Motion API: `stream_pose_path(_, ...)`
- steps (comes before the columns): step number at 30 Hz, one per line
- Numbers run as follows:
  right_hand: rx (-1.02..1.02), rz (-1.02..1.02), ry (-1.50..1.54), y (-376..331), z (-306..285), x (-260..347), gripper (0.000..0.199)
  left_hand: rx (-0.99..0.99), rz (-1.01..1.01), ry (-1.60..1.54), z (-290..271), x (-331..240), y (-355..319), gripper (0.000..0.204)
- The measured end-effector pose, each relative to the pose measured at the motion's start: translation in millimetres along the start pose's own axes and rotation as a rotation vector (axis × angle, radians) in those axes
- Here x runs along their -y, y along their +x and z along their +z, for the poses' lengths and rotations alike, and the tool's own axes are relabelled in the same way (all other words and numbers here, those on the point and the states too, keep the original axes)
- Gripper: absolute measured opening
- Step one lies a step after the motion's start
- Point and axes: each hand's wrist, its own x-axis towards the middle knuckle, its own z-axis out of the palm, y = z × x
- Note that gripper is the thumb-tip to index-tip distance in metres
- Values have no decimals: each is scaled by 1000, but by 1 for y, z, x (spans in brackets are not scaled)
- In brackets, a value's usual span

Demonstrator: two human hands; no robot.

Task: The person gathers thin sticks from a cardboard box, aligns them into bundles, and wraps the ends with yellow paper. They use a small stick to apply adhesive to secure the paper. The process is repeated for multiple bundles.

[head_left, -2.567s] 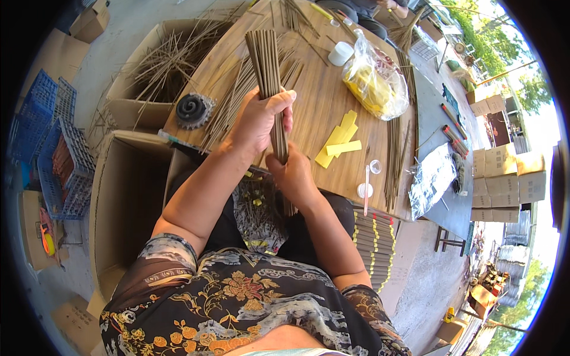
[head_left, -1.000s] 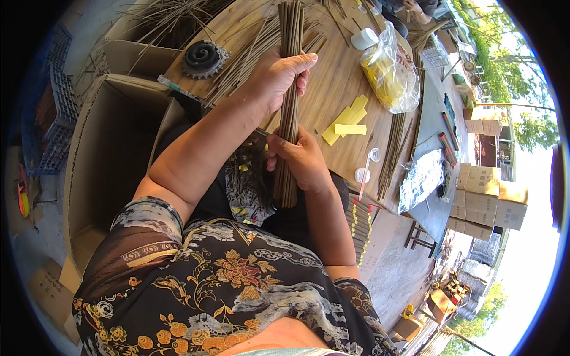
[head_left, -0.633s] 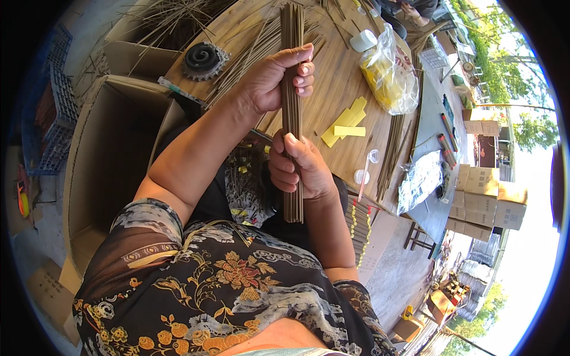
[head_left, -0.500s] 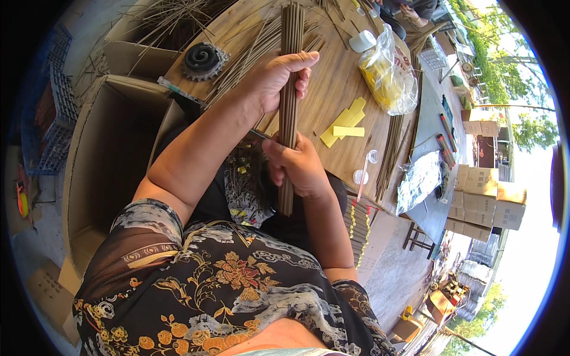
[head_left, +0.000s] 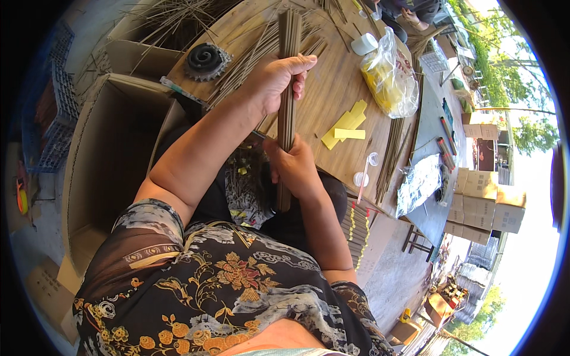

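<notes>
A thick bundle of thin brown incense sticks [head_left: 288,123] stands nearly upright in front of me, over the near edge of the table. My left hand [head_left: 278,82] is wrapped round its upper part, thumb out along the side. Lower down, my right hand [head_left: 297,168] grips the same bundle, its fingers partly hidden behind the sticks. The bundle's upper end looks blurred. Behind it, more loose sticks [head_left: 252,54] lie spread on the wooden table [head_left: 329,77]. To the right of the bundle are several yellow paper strips [head_left: 349,126].
An open cardboard box [head_left: 113,160] stands at my left. On the table are a black coil in a round holder [head_left: 206,60], a clear bag with yellow contents [head_left: 389,77] and a white cup [head_left: 364,44]. Yellow-banded stick bundles [head_left: 356,228] lie at right. Another person's hand [head_left: 409,16] shows far off.
The bundle has shifted slightly downward, and its top end now sits lower. Both hands keep their grip in nearly the same places.
</notes>
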Motion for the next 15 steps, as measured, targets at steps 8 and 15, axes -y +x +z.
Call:
stream_pose_path(8,-57,14,-142,4,-4,-1,22,-57,-12,97,3,-1,0,14)
stream_pose_path(15,432,64,635,-8,-11,4,23,248,-52,-249,0,-12,-1,10)
